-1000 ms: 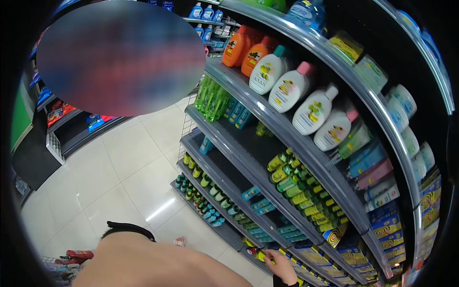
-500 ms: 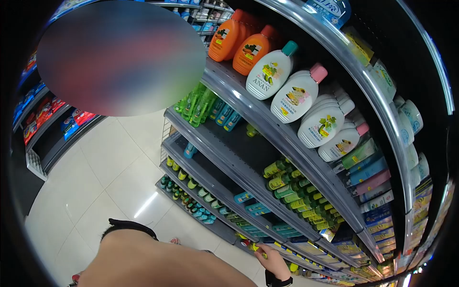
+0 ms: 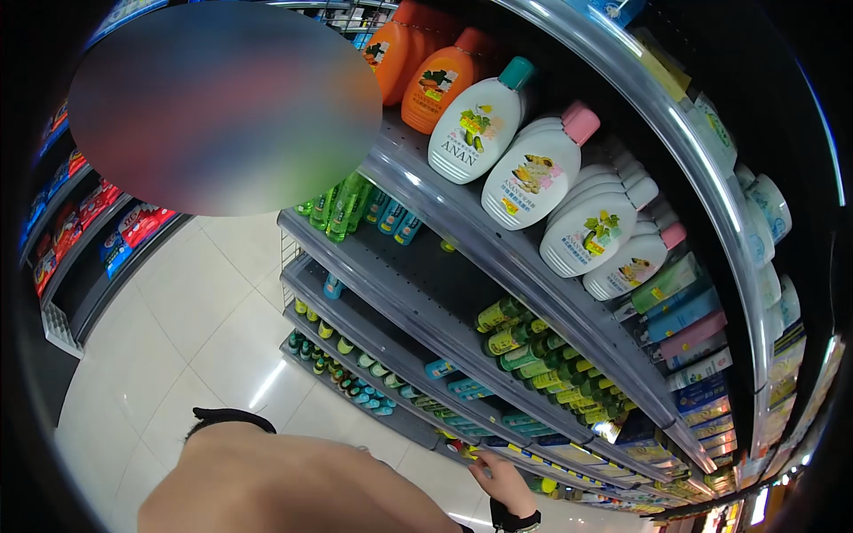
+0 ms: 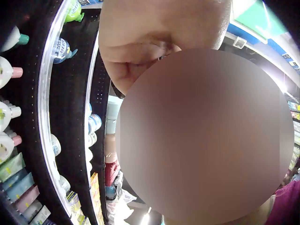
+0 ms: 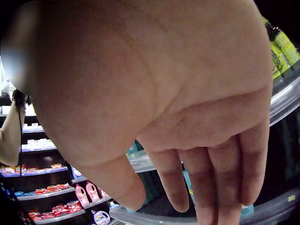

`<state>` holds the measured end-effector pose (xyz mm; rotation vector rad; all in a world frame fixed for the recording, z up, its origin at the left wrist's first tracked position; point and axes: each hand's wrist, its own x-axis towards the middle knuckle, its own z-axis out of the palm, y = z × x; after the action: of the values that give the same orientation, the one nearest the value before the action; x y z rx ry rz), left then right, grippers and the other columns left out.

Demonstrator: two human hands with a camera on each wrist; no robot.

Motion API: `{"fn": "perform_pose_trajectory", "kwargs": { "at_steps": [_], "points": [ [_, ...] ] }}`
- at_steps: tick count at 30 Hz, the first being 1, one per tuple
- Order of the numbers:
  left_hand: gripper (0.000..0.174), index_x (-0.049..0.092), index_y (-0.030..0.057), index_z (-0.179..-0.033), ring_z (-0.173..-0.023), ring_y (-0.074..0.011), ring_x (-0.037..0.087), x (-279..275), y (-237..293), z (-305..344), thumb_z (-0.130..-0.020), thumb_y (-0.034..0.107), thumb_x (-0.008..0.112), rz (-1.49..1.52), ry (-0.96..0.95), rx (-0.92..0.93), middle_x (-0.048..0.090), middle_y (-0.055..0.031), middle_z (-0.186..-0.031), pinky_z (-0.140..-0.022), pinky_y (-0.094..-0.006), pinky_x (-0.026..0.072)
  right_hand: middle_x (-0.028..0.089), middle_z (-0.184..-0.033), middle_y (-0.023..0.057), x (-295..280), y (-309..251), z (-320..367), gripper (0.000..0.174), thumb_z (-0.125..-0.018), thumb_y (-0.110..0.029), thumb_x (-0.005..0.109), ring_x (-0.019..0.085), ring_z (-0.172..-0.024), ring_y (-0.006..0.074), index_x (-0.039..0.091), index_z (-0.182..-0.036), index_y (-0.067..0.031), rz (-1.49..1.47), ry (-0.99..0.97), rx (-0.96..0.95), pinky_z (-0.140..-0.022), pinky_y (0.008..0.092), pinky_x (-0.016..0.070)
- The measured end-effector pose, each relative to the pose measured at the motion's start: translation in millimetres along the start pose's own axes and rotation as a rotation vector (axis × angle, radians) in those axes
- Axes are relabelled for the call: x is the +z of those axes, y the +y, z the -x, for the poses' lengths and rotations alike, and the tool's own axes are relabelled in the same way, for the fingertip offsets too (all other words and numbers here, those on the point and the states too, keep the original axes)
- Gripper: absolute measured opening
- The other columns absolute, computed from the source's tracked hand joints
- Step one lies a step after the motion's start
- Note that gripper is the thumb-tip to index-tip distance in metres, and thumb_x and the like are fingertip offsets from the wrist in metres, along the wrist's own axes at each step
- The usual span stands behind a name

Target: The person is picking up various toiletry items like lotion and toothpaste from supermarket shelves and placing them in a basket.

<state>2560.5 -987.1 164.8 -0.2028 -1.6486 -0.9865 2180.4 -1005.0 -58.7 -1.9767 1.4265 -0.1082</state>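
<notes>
Now, the small red-and-yellow pack sits at the front of the low shelf, and our right hand is just beside it, fingers straight, holding nothing. We judge this the reach; a grasp would need those fingers to curl round the pack. Our left hand is up and well apart, but we cannot tell its grip.

Bare arm low ctr of head view, thin blk strap at its upper-left edge. Blk band round wrist under right hand, btm right. Magenta cloth, lower-right corner, left wrist view.
</notes>
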Motion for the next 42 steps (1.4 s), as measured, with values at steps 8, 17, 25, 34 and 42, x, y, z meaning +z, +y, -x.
{"fn": "perform_pose_trajectory", "kwargs": {
  "at_steps": [8, 17, 25, 34, 42],
  "points": [
    [0.003, 0.063, 0.0067, -0.087, -0.050, -0.0237, 0.056, 7, -32, -28, -0.084, 0.005, 0.060, -0.023, -0.003, -0.035, 0.059, -0.0113, -0.067, -0.051, -0.0377, 0.0519, 0.066, -0.090, 0.0173, -19, 31, -20, 0.037, -0.085, -0.025, 0.064, 0.064, -0.085, 0.0323, 0.059, -0.113, -0.0018, -0.016, -0.052, 0.027, -0.075, 0.0372, 0.0497],
    [0.006, 0.063, 0.0089, -0.089, -0.048, -0.0225, 0.056, 13, -90, -76, -0.084, 0.007, 0.061, -0.040, -0.022, -0.082, 0.059, -0.0103, -0.066, -0.049, -0.0366, 0.0510, 0.066, -0.091, 0.0185, -48, 71, -28, 0.036, -0.085, -0.024, 0.063, 0.063, -0.087, 0.0338, 0.059, -0.113, -0.0022, -0.105, 0.025, 0.002, -0.075, 0.0389, 0.0495],
    [0.009, 0.064, 0.0109, -0.092, -0.047, -0.0215, 0.055, -18, -121, -86, -0.083, 0.008, 0.062, -0.154, 0.022, -0.026, 0.059, -0.0094, -0.064, -0.048, -0.0356, 0.0501, 0.067, -0.087, 0.0196, -46, 84, -54, 0.033, -0.084, -0.023, 0.064, 0.064, -0.083, 0.0351, 0.060, -0.110, -0.0023, -0.054, 0.059, 0.016, -0.072, 0.0398, 0.0505],
    [0.023, 0.069, 0.0064, -0.086, -0.052, -0.0215, 0.053, -115, -161, -15, -0.066, -0.002, 0.061, -0.967, 0.064, -0.443, 0.052, -0.0048, -0.059, -0.050, -0.0322, 0.0389, 0.066, -0.097, 0.0169, -109, -44, -103, 0.027, -0.079, -0.011, 0.066, 0.064, -0.094, 0.0304, 0.062, -0.104, -0.0015, -0.410, 0.281, -0.072, -0.079, 0.0370, 0.0497],
    [0.015, 0.067, 0.0014, -0.089, -0.064, -0.0284, 0.050, -176, -143, 32, -0.075, 0.000, 0.060, -0.821, 0.214, -0.685, 0.054, -0.0131, -0.070, -0.058, -0.0359, 0.0391, 0.060, -0.106, 0.0180, -181, -157, -162, 0.039, -0.068, 0.002, 0.062, 0.059, -0.101, 0.0328, 0.057, -0.107, 0.0032, 0.150, 1.344, -0.420, -0.090, 0.0388, 0.0448]
  ]
}}
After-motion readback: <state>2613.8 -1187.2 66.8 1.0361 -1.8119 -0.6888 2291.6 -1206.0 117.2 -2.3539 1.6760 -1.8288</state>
